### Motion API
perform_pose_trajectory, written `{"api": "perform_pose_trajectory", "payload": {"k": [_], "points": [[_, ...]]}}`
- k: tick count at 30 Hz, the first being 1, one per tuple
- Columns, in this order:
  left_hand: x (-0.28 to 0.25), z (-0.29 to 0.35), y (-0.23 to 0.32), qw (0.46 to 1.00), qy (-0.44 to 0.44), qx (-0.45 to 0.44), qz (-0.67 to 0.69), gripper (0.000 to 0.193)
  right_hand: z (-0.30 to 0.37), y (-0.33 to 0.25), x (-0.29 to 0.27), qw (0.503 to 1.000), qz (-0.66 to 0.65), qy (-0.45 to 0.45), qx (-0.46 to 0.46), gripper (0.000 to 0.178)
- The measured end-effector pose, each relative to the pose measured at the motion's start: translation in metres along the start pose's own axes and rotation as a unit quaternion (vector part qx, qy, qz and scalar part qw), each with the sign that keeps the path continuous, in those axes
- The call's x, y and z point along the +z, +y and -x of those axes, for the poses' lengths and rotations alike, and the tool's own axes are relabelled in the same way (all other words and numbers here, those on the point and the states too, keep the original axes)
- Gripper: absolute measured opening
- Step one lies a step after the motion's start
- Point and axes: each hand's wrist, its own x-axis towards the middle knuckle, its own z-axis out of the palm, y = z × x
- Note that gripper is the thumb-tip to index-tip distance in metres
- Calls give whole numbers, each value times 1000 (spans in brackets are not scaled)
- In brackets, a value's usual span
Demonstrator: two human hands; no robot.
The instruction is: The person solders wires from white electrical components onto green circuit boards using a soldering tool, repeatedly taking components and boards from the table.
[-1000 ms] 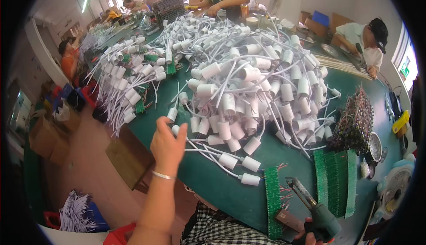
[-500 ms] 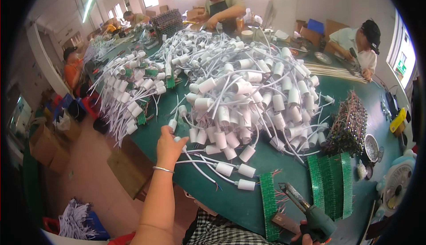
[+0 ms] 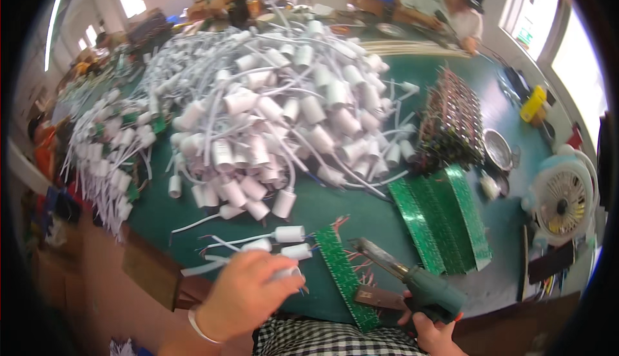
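Note:
My left hand [image 3: 238, 295] is closed around a white cylindrical cap with a cable [image 3: 287, 281], near the table's front edge. Two similar capped cables [image 3: 289, 234] lie just beyond it, their wire ends pointing at a narrow green circuit board strip [image 3: 340, 279]. Red wires stick out along that strip. My right hand [image 3: 431, 332] grips a dark green soldering gun [image 3: 436, 295], its metal tip slanting up and left over the strip's wires. Beneath the gun lies a brown block [image 3: 382, 297], touching the strip.
A big heap of white capped cables [image 3: 258, 111] covers the table's middle. More green board strips [image 3: 442, 221], a stack of wired parts [image 3: 451, 121], a metal dish [image 3: 497, 148] and a small fan [image 3: 560, 201] stand right. Co-workers sit across; one white-sleeved person [image 3: 445, 11] is far right.
My left hand has moved from the heap's near edge toward me and right, bringing a capped cable beside the board strip. The view has swung right. My right hand still holds the soldering gun.

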Motion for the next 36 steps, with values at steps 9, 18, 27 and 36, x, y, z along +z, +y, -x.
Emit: {"api": "perform_pose_trajectory", "payload": {"k": [9,18,27,36], "points": [[92,23,17,962,90,-219,135,33,0,5,-6,1000,2,-13,7,36],[91,5,-3,982,87,-165,0,17,-1,2,-1,999,-28,-11,25,33],[101,-5,4,978,101,-175,-49,15,6,7,-4,996,82,14,-14,17],[102,-5,2,975,92,-202,-31,16,4,3,-1,990,133,-22,-37,25]]}}
